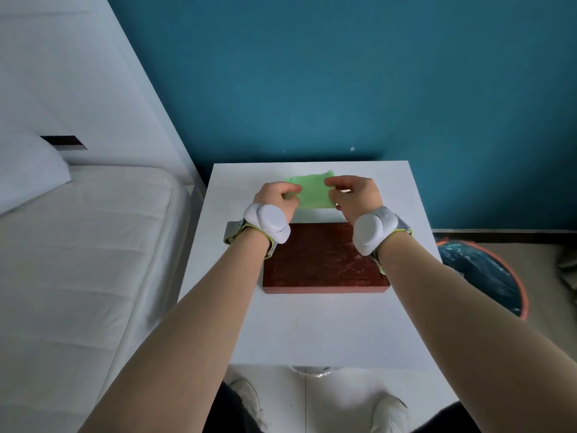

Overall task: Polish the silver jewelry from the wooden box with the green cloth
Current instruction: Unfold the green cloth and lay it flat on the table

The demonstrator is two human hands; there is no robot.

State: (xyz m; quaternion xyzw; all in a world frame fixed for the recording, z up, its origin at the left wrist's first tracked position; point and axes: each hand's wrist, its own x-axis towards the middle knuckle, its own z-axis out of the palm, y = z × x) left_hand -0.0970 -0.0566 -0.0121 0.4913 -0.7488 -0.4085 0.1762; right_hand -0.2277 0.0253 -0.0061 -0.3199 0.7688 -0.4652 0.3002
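Note:
A light green cloth (312, 190) is stretched between my two hands above the far part of the white table (312, 326). My left hand (278, 195) pinches its left edge and my right hand (356, 195) pinches its right edge. A small pale glint shows by my right fingers; I cannot tell whether it is jewelry. The dark red-brown wooden box (321, 264) lies shut on the table just nearer to me than the hands, partly under my wrists. Both wrists carry white sensor bands.
A white bed (78, 260) runs along the table's left side. A teal wall stands right behind the table. An orange-rimmed bin (487, 273) with a dark liner sits on the floor at the right. My white shoes show below the table's near edge.

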